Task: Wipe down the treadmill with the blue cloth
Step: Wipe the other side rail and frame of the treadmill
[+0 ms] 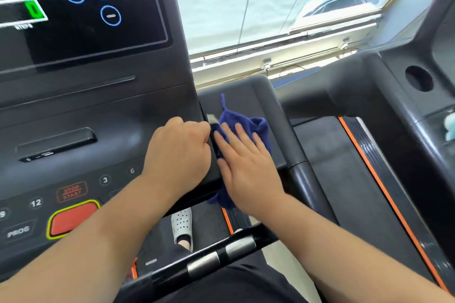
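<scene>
The right hand (pixel 246 167) has its grip spread, fingers straight, pressing the blue cloth (pixel 248 123) flat onto the dark side ledge (pixel 246 96) at frame centre; likely this keeps broad contact for wiping. Just left, the left hand (pixel 179 147) is curled at the cloth's edge, perhaps anchoring it, though I cannot tell whether its grip pinches fabric. Further out, the treadmill (pixel 98 110) console fills the left, with the screen (pixel 86 19) upper left and the red button (pixel 73 219) lower left, seemingly unwiped.
</scene>
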